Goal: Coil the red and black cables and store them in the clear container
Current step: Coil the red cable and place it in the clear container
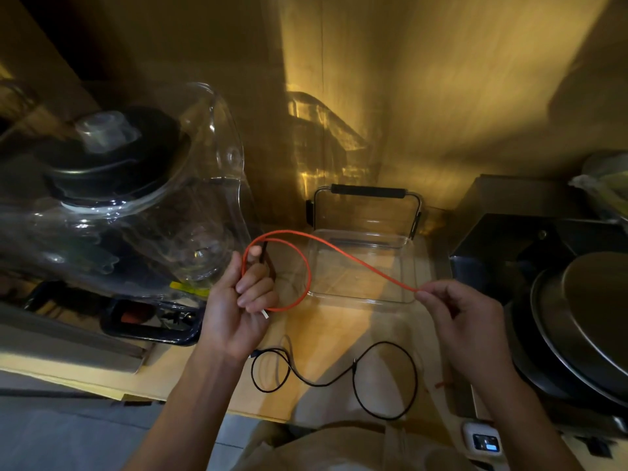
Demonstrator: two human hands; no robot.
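My left hand (238,307) grips a loop of the red cable (339,249), whose white plug end sticks out under my fingers. From the loop the red cable runs right over the clear container (404,266) to my right hand (465,321), which pinches it between thumb and forefinger. The clear rectangular container stands open on the wooden counter behind my hands, with a black-handled lid propped up at its far side. The black cable (384,379) lies loose in two loops on the counter in front of me, below both hands.
A large clear blender jug (142,205) with a black lid fills the left side. Dark pans and round metal lids (584,321) are stacked at the right. A wooden wall closes the back. A small white device (482,440) lies at the counter's front right edge.
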